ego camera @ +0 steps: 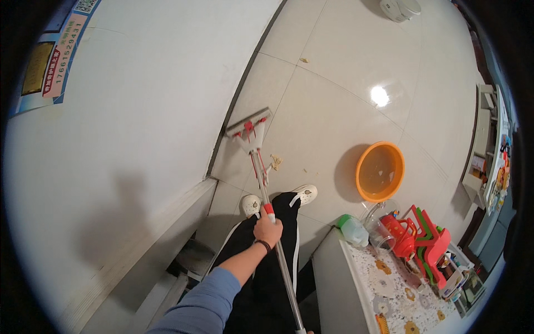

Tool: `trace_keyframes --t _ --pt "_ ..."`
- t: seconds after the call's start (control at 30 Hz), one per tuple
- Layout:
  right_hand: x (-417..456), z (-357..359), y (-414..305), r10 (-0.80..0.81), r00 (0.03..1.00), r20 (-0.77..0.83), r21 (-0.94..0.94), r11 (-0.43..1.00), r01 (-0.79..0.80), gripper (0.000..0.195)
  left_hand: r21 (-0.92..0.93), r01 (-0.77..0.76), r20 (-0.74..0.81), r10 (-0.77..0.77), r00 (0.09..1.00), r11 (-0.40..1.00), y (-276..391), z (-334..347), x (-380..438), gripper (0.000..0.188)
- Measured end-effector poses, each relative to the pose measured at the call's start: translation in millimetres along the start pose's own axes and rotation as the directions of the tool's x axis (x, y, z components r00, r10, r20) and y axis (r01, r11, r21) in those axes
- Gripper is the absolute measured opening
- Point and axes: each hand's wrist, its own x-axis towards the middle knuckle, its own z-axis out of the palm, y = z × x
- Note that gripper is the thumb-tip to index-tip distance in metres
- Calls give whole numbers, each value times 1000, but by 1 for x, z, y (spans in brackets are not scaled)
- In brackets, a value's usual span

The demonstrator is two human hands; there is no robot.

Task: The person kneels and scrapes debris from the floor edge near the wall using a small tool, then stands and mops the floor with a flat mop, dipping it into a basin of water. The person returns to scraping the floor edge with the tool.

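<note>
My left hand (268,230) is wrapped around the metal pole of a sponge mop (263,183), just below its red collar. The mop's white and red head (250,128) is near the foot of the wall, over the tiled floor. Only a sliver of my right hand (310,332) shows at the bottom edge, beside the pole's lower end; its grip is hidden. Yellowish scraps (275,162) lie on the tiles right of the pole, near my white clogs. An orange basin (380,171) of cloudy water stands on the floor to the right.
A white wall (158,96) with a dark skirting runs along the left. At lower right, a table with a floral cover (381,284) holds a green-capped container (353,230), a clear pitcher (379,234) and a red kettle (399,236). A white bucket (399,10) stands at the top.
</note>
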Motion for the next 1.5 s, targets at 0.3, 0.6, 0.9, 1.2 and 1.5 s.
trace_keyframes --t 0.3,0.6,0.9,1.2,1.5 --pt "-60 78 47 -2 1000 -3 239 971 3 41 130 15 328 -57 943 991 -52 -13 -62 76" --pt "84 61 -44 -109 994 29 783 620 45 25 -198 -339 66 358 932 920 80 -17 59 60" --pt "154 -88 -228 -261 950 -170 777 558 292 26 -156 -416 64 429 901 896 211 -75 95 36" --pt "48 54 -84 -20 1000 13 690 724 6 16 -115 -260 79 270 960 959 56 -32 40 42" --pt "-112 130 63 187 980 -72 504 854 -126 21 84 -43 583 -14 813 996 -79 -3 -160 51"
